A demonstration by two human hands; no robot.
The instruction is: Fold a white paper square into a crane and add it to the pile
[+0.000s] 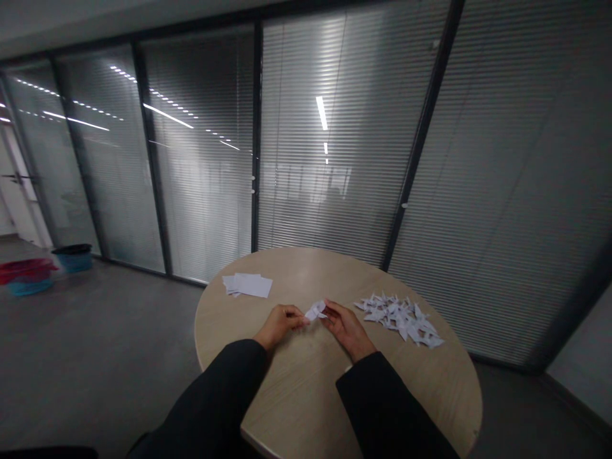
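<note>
A small white folded paper piece (315,310) hangs just above the round wooden table (306,395), near its middle. My left hand (281,322) pinches its left end with closed fingers. My right hand (347,328) pinches its right end, fingers curled. Both arms wear dark sleeves. A small stack of flat white paper sheets (248,284) lies on the table at the far left of my hands. A heap of several finished white folded paper figures (400,315) lies on the table to the right of my right hand.
Glass partition walls with closed blinds (335,159) stand behind the table. On the grey floor at far left sit a blue bin with a dark liner (72,256) and a red and blue basin (26,275). The table's near edge lies between my sleeves.
</note>
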